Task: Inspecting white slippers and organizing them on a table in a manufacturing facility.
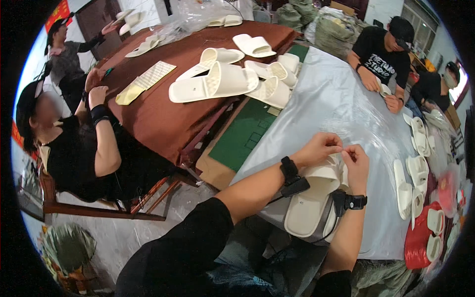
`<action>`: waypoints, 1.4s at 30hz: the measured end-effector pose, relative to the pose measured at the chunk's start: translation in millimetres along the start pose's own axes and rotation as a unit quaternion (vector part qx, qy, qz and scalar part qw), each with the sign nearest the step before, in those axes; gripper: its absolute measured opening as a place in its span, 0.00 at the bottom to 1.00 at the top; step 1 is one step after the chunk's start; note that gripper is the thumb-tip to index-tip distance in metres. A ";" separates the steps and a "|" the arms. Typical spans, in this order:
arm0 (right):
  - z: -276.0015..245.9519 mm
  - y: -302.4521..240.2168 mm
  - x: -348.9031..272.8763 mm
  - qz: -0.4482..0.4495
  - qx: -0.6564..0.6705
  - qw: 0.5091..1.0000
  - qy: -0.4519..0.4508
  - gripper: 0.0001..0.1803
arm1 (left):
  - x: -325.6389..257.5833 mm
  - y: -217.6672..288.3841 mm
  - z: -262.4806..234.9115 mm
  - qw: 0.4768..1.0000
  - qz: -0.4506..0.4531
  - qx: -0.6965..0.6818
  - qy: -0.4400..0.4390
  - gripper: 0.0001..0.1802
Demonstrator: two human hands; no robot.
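My left hand (321, 148) and my right hand (357, 162) meet fingertip to fingertip above the silver-grey table cover. Both are closed in a pinch; whatever sits between the fingers is too small to make out. Just below them, at the table's near edge, lies a pair of cream slippers, the left slipper (308, 210) with its toe strap away from me. Its partner is partly covered by my right wrist and the black strap device on it. A similar black device is strapped to my left wrist.
More cream slippers (217, 81) lie on the brown-covered table (163, 119) beside a sheet of stickers (146, 81). A green mat (242, 133) fills the gap between tables. Slippers (415, 183) and red packaging (420, 237) line the right edge. Co-workers (381, 64) sit around.
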State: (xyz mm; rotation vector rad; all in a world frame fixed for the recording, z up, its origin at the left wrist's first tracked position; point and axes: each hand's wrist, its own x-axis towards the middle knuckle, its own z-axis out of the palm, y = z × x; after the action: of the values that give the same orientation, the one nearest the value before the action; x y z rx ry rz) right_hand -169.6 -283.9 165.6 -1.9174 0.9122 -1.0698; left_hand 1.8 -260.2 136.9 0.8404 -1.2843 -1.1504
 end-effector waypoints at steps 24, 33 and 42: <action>-30.0 -103.1 -113.1 -0.022 -0.285 0.940 -0.185 0.15 | 5.1 -19.1 -23.0 0.977 0.082 0.100 0.171 0.05; 8.1 -83.0 -114.9 -0.053 -0.416 0.900 -0.117 0.29 | 3.4 -36.7 -21.5 0.985 0.055 0.019 0.161 0.04; 4.6 -30.4 -104.5 0.016 -0.388 0.915 -0.105 0.23 | -3.4 -16.3 8.3 0.994 0.046 -0.015 0.095 0.04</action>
State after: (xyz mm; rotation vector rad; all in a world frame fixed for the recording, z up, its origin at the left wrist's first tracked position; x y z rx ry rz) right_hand -200.4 -180.2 152.3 -2.5736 1.3653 -0.4730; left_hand -8.9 -260.2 121.6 0.8398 -1.1351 -0.9908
